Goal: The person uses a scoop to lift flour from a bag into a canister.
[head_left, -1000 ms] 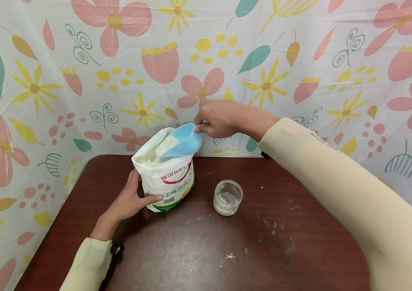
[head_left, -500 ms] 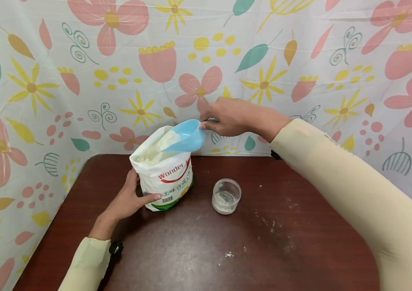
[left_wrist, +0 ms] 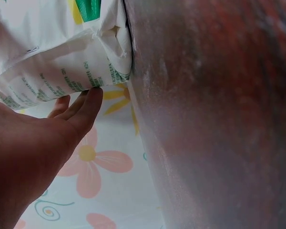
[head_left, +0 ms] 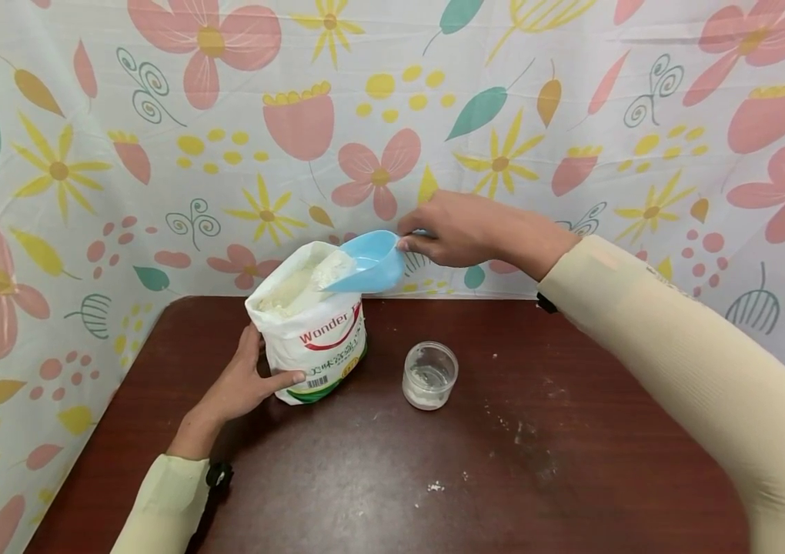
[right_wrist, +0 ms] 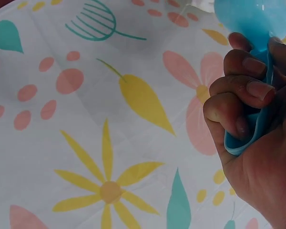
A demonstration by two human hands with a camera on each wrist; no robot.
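The white bag stands on the table toward its rear left corner, slightly tilted, mouth uppermost. The front label reads "Wonder" in red, with a further character at the bend of the bag; below it runs a line of Chinese characters beginning 美味, above a barcode. Green print on the side panel is too small to read.

The left hand is spread wide against the bag: thumb across the front, fingers at the side, their tips hidden in the head view. The right hand grips the handle of the blue scoop, fingers curled round it. The scoop's lip carries white powder over the bag mouth.

A clear jar with white residue stands right of the bag.

The table is glossy, dark red-brown, with powder specks toward its front edge. The near edge is cut off. A flower-print cloth hangs behind the rear edge.
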